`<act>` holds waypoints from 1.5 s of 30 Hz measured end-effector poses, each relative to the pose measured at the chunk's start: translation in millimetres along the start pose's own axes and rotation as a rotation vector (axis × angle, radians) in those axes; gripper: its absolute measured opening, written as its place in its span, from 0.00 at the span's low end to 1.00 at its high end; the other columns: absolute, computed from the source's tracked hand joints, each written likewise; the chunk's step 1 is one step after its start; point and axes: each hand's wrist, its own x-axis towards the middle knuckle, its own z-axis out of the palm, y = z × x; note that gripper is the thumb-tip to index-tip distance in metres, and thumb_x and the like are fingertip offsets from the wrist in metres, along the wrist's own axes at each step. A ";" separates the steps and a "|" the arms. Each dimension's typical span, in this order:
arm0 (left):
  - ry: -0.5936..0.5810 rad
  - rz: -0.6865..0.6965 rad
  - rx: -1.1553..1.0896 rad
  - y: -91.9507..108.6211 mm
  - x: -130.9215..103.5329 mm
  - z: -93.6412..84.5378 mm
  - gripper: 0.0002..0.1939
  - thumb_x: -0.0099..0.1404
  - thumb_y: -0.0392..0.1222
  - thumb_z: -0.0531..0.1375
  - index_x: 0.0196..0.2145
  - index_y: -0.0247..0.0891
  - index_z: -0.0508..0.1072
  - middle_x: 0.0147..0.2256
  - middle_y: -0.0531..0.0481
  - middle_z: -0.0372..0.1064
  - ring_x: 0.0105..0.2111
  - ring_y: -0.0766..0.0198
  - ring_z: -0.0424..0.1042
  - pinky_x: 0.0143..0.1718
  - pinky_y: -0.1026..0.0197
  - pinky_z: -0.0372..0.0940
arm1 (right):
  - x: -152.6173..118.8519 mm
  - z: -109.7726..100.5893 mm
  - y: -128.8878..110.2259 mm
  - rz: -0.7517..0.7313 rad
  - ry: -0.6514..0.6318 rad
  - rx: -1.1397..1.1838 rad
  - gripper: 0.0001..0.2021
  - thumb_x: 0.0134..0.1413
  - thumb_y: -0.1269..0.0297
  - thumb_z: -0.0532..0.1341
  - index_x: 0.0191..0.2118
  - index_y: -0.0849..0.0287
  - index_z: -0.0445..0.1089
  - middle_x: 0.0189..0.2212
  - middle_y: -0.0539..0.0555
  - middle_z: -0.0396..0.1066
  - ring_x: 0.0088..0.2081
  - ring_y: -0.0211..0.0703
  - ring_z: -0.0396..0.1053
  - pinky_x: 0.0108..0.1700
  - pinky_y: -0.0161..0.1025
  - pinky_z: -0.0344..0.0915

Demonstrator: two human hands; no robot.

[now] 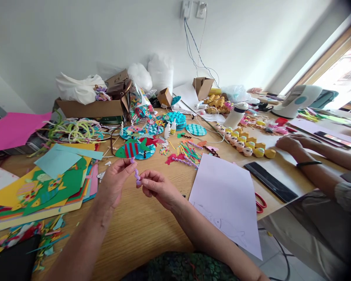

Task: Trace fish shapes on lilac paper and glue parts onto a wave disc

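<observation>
A wavy purple pipe cleaner (136,172) stretches between my two hands above the wooden table. My left hand (118,177) pinches its upper end, and my right hand (156,186) grips the lower end between thumb and fingers. Just beyond my left hand lies a green paper fish (128,148) with red stripes. Twisted purple pipe cleaners (183,159) and thin coloured strips (190,150) are scattered past my right hand. A lilac sheet (226,195) with pencil fish drawings sits by my right forearm, partly under it.
Stacked coloured paper (84,183) and paper scraps (51,238) lie at left. Glue bottles (167,130) stand mid-table. At right are a black phone (270,181), red scissors (261,203), painted egg-carton strips (245,142), a white bottle (236,116) and another person's arms (312,156).
</observation>
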 end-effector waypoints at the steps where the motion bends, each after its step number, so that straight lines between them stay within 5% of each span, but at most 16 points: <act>1: -0.005 0.005 0.013 -0.1 -0.4 0.2 0.11 0.47 0.43 0.67 0.27 0.36 0.73 0.26 0.55 0.68 0.28 0.69 0.64 0.31 0.66 0.59 | -1.0 1.0 -0.8 0.002 0.010 -0.024 0.14 0.41 0.59 0.67 0.31 0.62 0.66 0.25 0.48 0.69 0.18 0.26 0.55 0.22 0.31 0.46; 14: -0.181 -0.017 0.123 -5.5 -16.5 7.4 0.11 0.49 0.48 0.64 0.28 0.40 0.72 0.24 0.56 0.65 0.25 0.67 0.64 0.26 0.67 0.62 | -3.0 0.0 -5.4 0.051 0.164 -0.114 0.18 0.30 0.56 0.71 0.26 0.62 0.66 0.19 0.44 0.68 0.17 0.26 0.56 0.21 0.30 0.49; 27: -0.270 -0.051 0.237 -18.7 -19.6 0.2 0.11 0.48 0.50 0.63 0.23 0.39 0.71 0.22 0.53 0.65 0.23 0.65 0.64 0.25 0.64 0.63 | -5.0 -7.8 1.3 0.118 0.088 -0.200 0.19 0.30 0.57 0.70 0.26 0.61 0.63 0.19 0.44 0.68 0.18 0.27 0.58 0.21 0.29 0.51; 32: -0.162 -0.055 0.270 -27.8 -18.1 -9.7 0.12 0.46 0.49 0.65 0.27 0.40 0.71 0.25 0.53 0.66 0.27 0.63 0.66 0.29 0.65 0.64 | -14.0 -32.5 -14.9 0.193 0.124 -0.574 0.07 0.43 0.67 0.63 0.29 0.61 0.64 0.23 0.45 0.67 0.21 0.28 0.61 0.24 0.29 0.57; 36: -0.117 -0.063 0.251 -39.6 -16.3 -18.2 0.14 0.45 0.48 0.65 0.29 0.40 0.71 0.25 0.54 0.66 0.27 0.64 0.66 0.30 0.64 0.65 | -19.3 -72.1 -46.1 0.156 0.317 -1.510 0.05 0.50 0.71 0.57 0.33 0.59 0.70 0.31 0.49 0.72 0.31 0.32 0.67 0.33 0.29 0.59; 40: -0.129 -0.100 0.279 -41.7 -19.5 -18.4 0.14 0.43 0.48 0.64 0.26 0.39 0.70 0.23 0.54 0.65 0.25 0.64 0.66 0.29 0.64 0.65 | -14.0 -112.5 -69.6 0.221 0.468 -1.749 0.11 0.53 0.71 0.53 0.38 0.60 0.71 0.38 0.57 0.72 0.41 0.43 0.68 0.39 0.35 0.59; 45: -0.073 -0.116 0.321 -40.8 -29.5 -13.1 0.13 0.44 0.49 0.64 0.26 0.40 0.71 0.24 0.54 0.66 0.26 0.63 0.67 0.31 0.62 0.66 | 4.1 -138.5 -71.9 0.316 0.491 -1.898 0.12 0.55 0.67 0.53 0.42 0.60 0.70 0.45 0.62 0.69 0.45 0.49 0.67 0.40 0.38 0.60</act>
